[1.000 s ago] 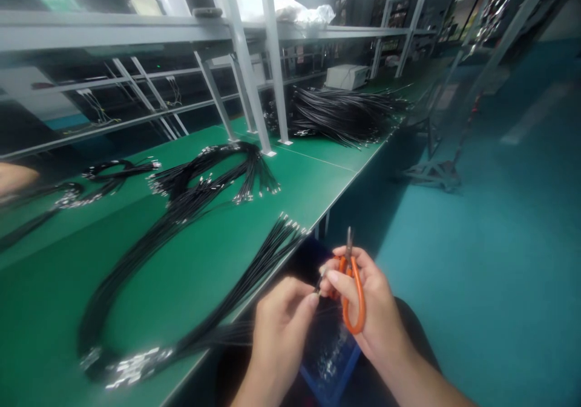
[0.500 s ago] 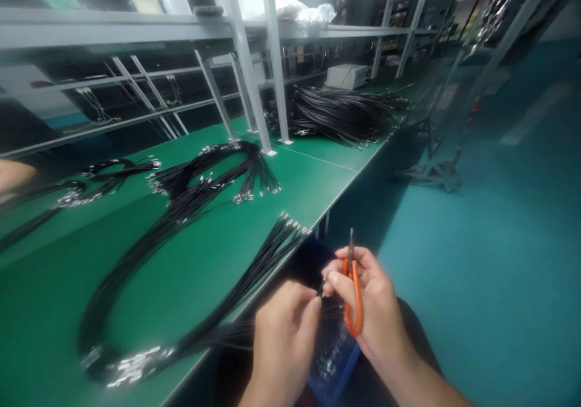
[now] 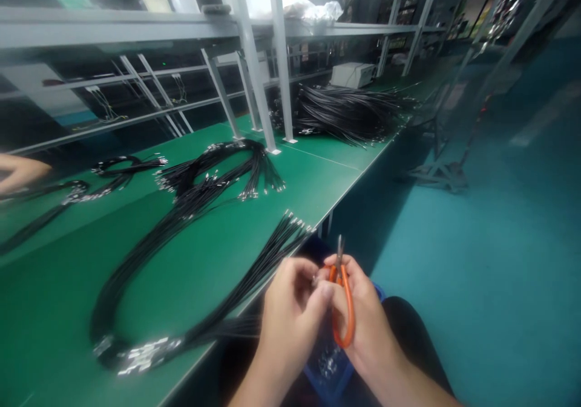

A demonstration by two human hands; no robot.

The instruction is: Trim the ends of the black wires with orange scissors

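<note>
My right hand is closed around a pair of scissors with orange handles, their short metal blades pointing up and away from me. Its fingertips meet those of my left hand, which is curled closed at a black cable. A small pale piece shows between the fingertips; most of what they pinch is hidden. Several black cables run from the bench edge behind my left hand. On the bench, the long cable bundle curves round, with silvery ends and a pale wrapped section near the front.
Below my hands is a blue bin with small shiny bits inside. The green bench carries more cable bundles and a big black cable heap near metal posts. Another person's arm reaches in at left.
Both hands have come closer together, and my left fingers have curled in over the small piece. The scissors have shifted slightly left and down. The other person's arm shows more.
</note>
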